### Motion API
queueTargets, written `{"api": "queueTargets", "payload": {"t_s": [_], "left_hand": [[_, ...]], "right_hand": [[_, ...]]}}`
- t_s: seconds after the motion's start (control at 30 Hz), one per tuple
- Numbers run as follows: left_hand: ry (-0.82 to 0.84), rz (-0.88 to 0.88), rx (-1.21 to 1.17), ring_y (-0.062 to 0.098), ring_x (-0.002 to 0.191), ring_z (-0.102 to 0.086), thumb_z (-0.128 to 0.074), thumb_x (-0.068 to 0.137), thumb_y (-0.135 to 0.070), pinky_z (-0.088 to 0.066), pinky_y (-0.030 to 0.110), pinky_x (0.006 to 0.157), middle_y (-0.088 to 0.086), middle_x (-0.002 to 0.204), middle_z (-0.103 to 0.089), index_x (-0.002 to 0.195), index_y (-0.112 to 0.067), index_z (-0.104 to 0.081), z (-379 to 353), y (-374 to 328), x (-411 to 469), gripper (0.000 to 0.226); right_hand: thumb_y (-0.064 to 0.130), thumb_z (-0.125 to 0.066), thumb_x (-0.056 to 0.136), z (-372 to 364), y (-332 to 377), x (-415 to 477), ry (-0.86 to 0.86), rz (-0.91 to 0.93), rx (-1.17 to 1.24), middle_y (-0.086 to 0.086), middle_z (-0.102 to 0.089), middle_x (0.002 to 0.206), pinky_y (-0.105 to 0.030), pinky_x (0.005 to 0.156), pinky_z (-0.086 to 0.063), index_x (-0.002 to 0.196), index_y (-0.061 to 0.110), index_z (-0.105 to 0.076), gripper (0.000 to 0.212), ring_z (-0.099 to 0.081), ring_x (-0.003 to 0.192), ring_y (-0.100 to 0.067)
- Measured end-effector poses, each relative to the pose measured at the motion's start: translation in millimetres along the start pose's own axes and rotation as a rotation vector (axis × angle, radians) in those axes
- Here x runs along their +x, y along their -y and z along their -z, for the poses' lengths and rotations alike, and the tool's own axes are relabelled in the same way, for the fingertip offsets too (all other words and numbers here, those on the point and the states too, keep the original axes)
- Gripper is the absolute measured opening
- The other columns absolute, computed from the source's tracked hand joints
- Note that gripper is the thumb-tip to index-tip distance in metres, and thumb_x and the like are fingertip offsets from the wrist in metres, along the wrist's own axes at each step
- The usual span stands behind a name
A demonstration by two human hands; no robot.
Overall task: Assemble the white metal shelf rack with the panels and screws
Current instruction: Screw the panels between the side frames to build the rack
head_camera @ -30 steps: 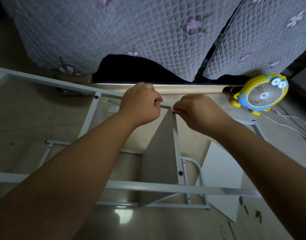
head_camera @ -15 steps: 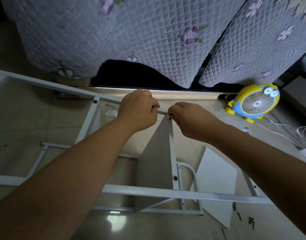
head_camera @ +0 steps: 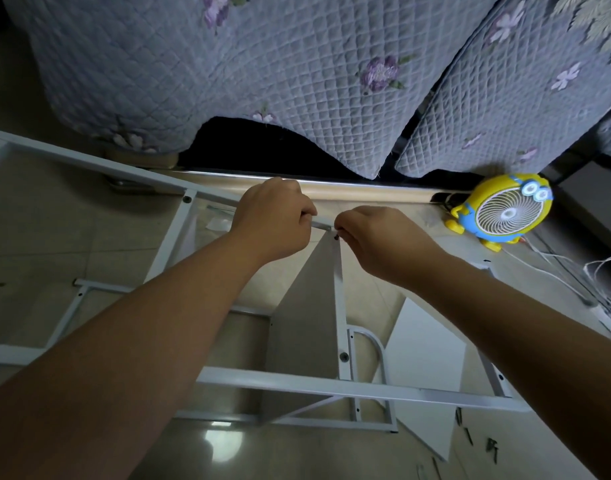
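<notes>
White rack frame (head_camera: 297, 384) lies flat on the tiled floor (head_camera: 37, 237), its long rails running left to right and its cross pieces bolted between them. A grey-white panel (head_camera: 307, 323) stands on edge inside the frame, spanning from the near rail to the far rail. A dark fitted bolt (head_camera: 344, 357) shows on the bracket at the panel's near end. Left hand (head_camera: 273, 225) is curled around the far rail, just beside the panel's top corner. Right hand (head_camera: 380, 240) pinches a small dark screw (head_camera: 336, 237) at that corner. Whether the screw is seated in its hole is not clear, too small and shadowed. A spare panel (head_camera: 432, 358) lies flat on the floor to the right, partly under the frame. Loose screws (head_camera: 491, 453) are scattered near its lower corner. Beyond are a yellow cartoon fan (head_camera: 505, 213) on the floor and a quilted floral cover (head_camera: 262, 64) hanging above.
</notes>
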State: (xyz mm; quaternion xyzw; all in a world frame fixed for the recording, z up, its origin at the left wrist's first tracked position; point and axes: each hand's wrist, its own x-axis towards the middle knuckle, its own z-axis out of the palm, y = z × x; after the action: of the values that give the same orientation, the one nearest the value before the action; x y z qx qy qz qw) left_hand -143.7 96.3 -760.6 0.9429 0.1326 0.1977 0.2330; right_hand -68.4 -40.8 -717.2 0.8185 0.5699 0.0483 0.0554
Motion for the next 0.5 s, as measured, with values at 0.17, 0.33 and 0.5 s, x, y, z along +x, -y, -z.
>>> {"api": "queueTargets", "payload": {"t_s": [0.17, 0.33, 0.5], "left_hand": [[0.012, -0.006, -0.004, 0.020, 0.106, -0.049, -0.047, 0.091, -0.017, -0.035, 0.026, 0.081, 0.002, 0.109, -0.061, 0.114, -0.018, -0.067, 0, 1, 0, 0.030], [0.010, -0.002, -0.016, 0.020, 0.106, -0.048, -0.047, 0.091, -0.016, -0.032, 0.025, 0.079, 0.002, 0.108, -0.061, 0.113, -0.019, -0.067, 1, 1, 0, 0.030], [0.016, 0.001, -0.009, 0.020, 0.107, -0.048, -0.047, 0.091, -0.016, -0.033, 0.025, 0.080, 0.002, 0.109, -0.061, 0.113, -0.019, -0.067, 1, 1, 1, 0.030]], "right_hand": [[0.003, -0.049, 0.090, -3, 6, -2, -0.012, -0.113, 0.104, -0.014, -0.062, 0.084, -0.030, 0.063, -0.043, 0.094, 0.001, -0.061, 0.013, -0.056, 0.073, -0.028], [0.003, -0.042, 0.091, 3, 3, 6, 0.033, -0.135, 0.152, -0.012, -0.064, 0.088, -0.033, 0.074, -0.047, 0.092, 0.003, -0.060, 0.018, -0.057, 0.080, -0.025], [0.002, -0.043, 0.091, 0, 5, 5, 0.043, -0.143, 0.120, -0.011, -0.060, 0.088, -0.027, 0.069, -0.041, 0.092, 0.005, -0.058, 0.015, -0.053, 0.077, -0.021]]}}
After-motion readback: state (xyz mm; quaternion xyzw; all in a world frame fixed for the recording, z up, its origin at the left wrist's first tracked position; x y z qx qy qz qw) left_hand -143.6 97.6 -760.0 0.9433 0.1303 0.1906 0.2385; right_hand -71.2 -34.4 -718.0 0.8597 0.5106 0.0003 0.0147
